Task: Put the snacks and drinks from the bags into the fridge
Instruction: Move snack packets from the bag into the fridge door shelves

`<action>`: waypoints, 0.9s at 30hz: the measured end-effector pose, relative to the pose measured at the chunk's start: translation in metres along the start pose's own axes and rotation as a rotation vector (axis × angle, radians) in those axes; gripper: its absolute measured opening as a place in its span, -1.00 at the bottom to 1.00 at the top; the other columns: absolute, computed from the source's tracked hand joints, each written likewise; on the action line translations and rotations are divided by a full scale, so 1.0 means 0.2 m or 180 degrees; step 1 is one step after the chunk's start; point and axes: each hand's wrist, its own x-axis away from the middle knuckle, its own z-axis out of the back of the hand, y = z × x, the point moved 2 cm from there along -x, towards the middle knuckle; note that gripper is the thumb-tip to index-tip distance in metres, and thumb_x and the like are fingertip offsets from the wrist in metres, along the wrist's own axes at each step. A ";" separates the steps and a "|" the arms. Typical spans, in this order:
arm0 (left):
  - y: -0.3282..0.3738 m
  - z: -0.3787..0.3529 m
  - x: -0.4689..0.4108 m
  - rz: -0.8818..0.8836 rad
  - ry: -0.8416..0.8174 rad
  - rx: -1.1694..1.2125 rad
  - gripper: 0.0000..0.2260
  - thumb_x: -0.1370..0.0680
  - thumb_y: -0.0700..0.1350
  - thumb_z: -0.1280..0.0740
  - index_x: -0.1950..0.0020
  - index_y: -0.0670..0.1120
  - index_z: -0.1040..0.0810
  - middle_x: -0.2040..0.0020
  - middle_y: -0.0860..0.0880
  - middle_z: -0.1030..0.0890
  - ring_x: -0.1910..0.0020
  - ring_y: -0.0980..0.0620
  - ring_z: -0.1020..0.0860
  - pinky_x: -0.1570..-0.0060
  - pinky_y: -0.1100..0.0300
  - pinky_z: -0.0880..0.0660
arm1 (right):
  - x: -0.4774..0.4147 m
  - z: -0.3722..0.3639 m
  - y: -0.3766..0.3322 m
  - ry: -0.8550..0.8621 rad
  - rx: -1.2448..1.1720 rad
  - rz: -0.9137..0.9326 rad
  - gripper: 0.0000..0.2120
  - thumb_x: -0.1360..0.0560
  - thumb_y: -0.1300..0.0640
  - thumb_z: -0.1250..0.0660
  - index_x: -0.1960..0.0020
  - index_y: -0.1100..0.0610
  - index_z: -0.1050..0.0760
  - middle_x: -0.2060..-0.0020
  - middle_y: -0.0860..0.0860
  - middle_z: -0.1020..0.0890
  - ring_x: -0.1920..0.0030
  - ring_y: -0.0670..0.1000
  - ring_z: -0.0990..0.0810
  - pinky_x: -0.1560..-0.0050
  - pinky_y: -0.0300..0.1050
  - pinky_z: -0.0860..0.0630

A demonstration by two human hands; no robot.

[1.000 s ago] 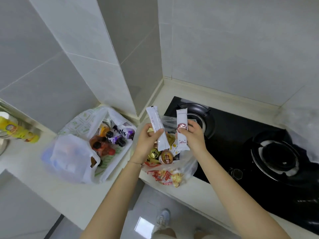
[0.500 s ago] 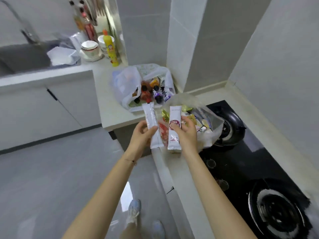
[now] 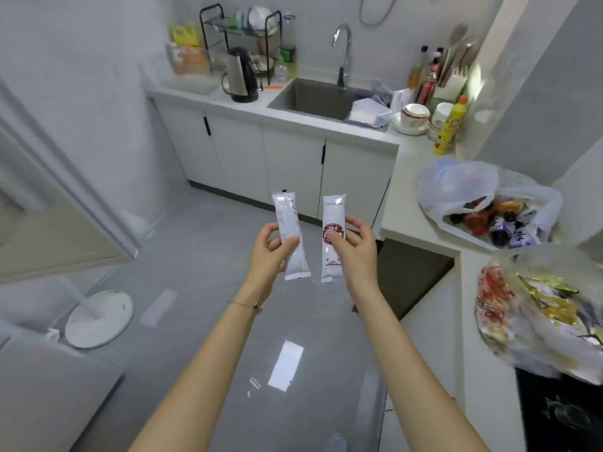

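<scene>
left hand pinches a white snack packet upright; right hand pinches a second packet just beside it, both over the floor below the sink. risk: fingertip grips on slick film may slip in transit. fridge not in view. floor left of the sink: fan base, trip hazard. counter right of it: drinks bag, snack bag, both unemptied.

- White counter, L-shaped, with the sink set into it.
- Kettle left of the sink, rack behind it.
- Bowls just right of the sink; yellow bottle further right.
- Drinks bag right of the sink and nearer the camera; snack bag nearer still.
</scene>
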 end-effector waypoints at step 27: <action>0.47 2.47 1.16 -0.0777 0.2024 0.0031 -0.82 -0.57 -0.15 -0.37 -0.15 -0.03 -0.49 -0.02 -0.03 -0.70 0.08 -0.02 -0.66 0.15 0.08 -0.54 | 1.38 -2.35 0.12 -0.2278 -0.0014 0.0297 -0.70 -0.48 0.27 -0.41 -0.11 -0.01 -0.44 0.28 -0.07 -0.70 0.27 -0.13 -0.65 0.33 -0.25 -0.53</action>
